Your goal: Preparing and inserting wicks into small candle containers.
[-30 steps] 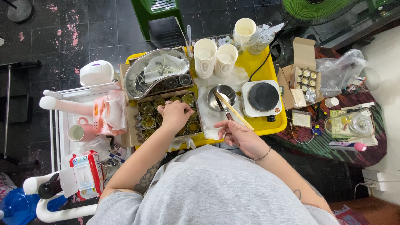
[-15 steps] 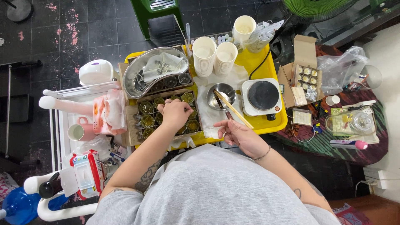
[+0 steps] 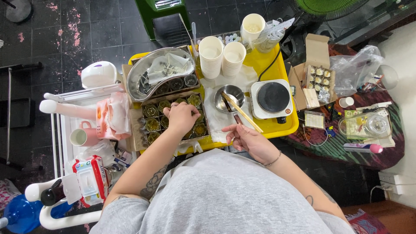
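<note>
My left hand (image 3: pixel 182 118) rests curled over a cardboard tray of small glass jars (image 3: pixel 152 125) on a yellow table (image 3: pixel 286 125); its fingers touch the jars near the tray's middle. What it grips, if anything, is hidden. My right hand (image 3: pixel 247 138) hovers at the table's front edge, pinching a thin dark stick (image 3: pixel 238 119). A pair of wooden sticks (image 3: pixel 242 113) leans out of a small metal bowl (image 3: pixel 232 97) just beyond it.
A metal kidney dish (image 3: pixel 143 82) with scraps sits at the back left. Stacked paper cups (image 3: pixel 211 58) stand behind the bowl. A white hot plate (image 3: pixel 273 99) is at the right. A pink mug (image 3: pixel 81 137) and tissue pack (image 3: pixel 113 116) lie on a white rack to the left.
Both hands stay almost where they were. My right hand has shifted slightly toward the table's front edge with the dark stick.
</note>
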